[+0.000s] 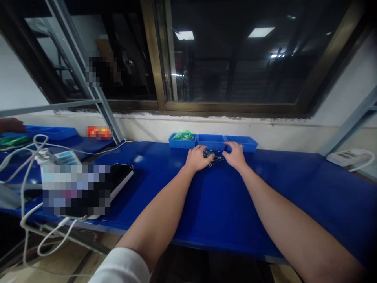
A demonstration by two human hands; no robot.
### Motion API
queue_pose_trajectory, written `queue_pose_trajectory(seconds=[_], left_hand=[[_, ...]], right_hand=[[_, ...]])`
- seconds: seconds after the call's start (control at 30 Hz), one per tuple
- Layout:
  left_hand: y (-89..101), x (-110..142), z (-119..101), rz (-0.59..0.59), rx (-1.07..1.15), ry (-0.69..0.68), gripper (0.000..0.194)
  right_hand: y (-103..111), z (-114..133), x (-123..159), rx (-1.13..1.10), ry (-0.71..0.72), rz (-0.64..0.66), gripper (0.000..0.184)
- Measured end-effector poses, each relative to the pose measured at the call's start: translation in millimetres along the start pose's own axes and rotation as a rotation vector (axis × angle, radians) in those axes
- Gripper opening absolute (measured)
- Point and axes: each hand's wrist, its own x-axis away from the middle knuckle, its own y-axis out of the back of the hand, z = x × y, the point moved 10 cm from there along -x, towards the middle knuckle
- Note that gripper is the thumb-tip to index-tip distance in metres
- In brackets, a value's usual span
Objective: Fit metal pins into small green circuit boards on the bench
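Observation:
A small heap of thin dark pieces with shiny ends [217, 158] lies on the blue tabletop; their exact kind is too small to make out. My left hand [198, 158] rests against the heap's left side, its thumb stretched over the pieces and its fingers apart. To the right of the heap, my right hand [235, 155] is open, thumb and fingers spread and curved toward the pieces. Just beyond both hands stand three joined blue bins: the left bin [173, 144] holds green plastic packets [184, 135], while the middle bin [210, 142] and right bin [249, 145] are behind my hands.
At left, a phone [122, 171] lies on a white device among white cables [25, 196]. Another person's hand [13, 125] is over more blue bins [63, 133] at far left. A white power strip [350, 157] sits far right, by a metal post.

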Motion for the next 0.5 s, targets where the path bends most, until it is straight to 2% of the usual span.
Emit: queue_pose_trajectory(seconds=[0.1, 0.2, 0.33, 0.5], left_hand=[[-20.7, 3.3, -1.1, 0.160, -0.060, -0.035, 0.077], [-36.2, 5.8, 2.0, 0.273, -0.096, -0.039, 0.088], [-43.2, 5.3, 4.4, 0.315, -0.093, -0.042, 0.086], [-34.9, 2.7, -4.3, 0.234, -0.060, -0.121, 0.066]], right_hand=[[-22.5, 10.1, 6.5, 0.051, 0.057, 0.156, 0.039], [-41.9, 6.6, 13.1, 0.142, 0.028, 0.285, 0.046], [-53.2, 5.6, 15.2, 0.173, 0.042, 0.359, 0.035], [-51.1, 9.1, 11.6, 0.067, 0.066, 0.352, 0.023]])
